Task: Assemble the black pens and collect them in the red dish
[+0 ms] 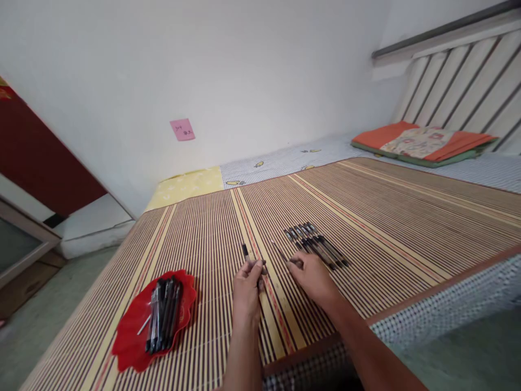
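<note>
My left hand [247,285] is closed around a pen part [245,251] with a black end pointing up and away from me; the rest of it is hidden by my fingers. To its right, my right hand [311,276] pinches a thin dark pen refill [279,250] with a pale tip, which slants up to the left. Just beyond my right hand lies a row of several black pens [315,241], side by side on the striped mat. A red scalloped plate [126,334] at the left holds a pile of black pens [163,312] and a thin white stick [144,325].
The striped bamboo mat [207,244] covers a bed against a white wall [260,70]. Folded orange and floral cloth [427,142] lies at the back right beside a slatted headboard [464,76]. A pink note [183,130] is stuck to the wall.
</note>
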Motion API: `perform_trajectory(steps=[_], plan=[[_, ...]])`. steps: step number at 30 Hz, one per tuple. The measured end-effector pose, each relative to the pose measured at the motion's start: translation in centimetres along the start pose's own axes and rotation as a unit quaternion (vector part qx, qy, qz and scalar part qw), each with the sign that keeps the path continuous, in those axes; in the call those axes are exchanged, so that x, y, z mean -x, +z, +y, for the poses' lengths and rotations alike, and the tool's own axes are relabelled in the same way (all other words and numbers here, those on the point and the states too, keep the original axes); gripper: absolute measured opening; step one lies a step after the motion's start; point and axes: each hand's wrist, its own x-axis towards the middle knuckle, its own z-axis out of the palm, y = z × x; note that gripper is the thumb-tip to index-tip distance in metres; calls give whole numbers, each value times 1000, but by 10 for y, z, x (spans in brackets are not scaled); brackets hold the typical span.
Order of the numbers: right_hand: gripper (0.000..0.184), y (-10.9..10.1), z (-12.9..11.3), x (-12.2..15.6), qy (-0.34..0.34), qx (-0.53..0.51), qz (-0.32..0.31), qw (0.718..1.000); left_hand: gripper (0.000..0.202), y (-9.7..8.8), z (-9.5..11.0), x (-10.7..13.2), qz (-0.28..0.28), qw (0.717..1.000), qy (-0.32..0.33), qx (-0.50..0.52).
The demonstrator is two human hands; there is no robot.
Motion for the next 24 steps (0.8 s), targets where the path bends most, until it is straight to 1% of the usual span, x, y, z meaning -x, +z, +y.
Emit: perform_trajectory(steps=[1, 3, 5, 7, 9, 11, 14, 16, 17, 21, 24], plan=[[22, 4, -4, 1, -13, -83, -3, 996, 43, 1, 0, 0, 2, 1000, 2, 1], [24, 14, -14, 4, -19, -224, -19, 974, 45, 4, 0, 0, 10, 1000, 8, 11], [25, 24, -27, 9, -12, -315, -39, 948, 46, 6, 0, 0, 15, 999, 12, 36], [26, 31, -37, 14, -3, -368, -50, 929, 44, 7, 1, 0, 19, 997, 13, 68], [26, 34, -42, 16, 0, -379, -59, 924, 41, 6, 2, 0, 20, 996, 18, 82], [26, 32, -43, 16, -7, -358, -61, 932, 38, 5, 4, 1, 18, 997, 29, 74], [27, 19, -41, 10, -10, -333, -19, 943, 34, 4, 6, 3, -7, 998, 39, 41], [32, 7, -40, 3, 6, -345, 15, 938, 31, 6, 6, 5, -37, 999, 36, 16], [35, 2, -40, -1, 13, -357, 18, 934, 29, 7, 7, 6, -51, 998, 35, 4], [45, -14, -47, -13, 9, -395, -2, 919, 24, 13, 7, 8, -75, 995, 55, -39], [41, -18, -56, -19, -2, -404, -36, 914, 23, 13, 7, 9, -83, 993, 63, -52]])
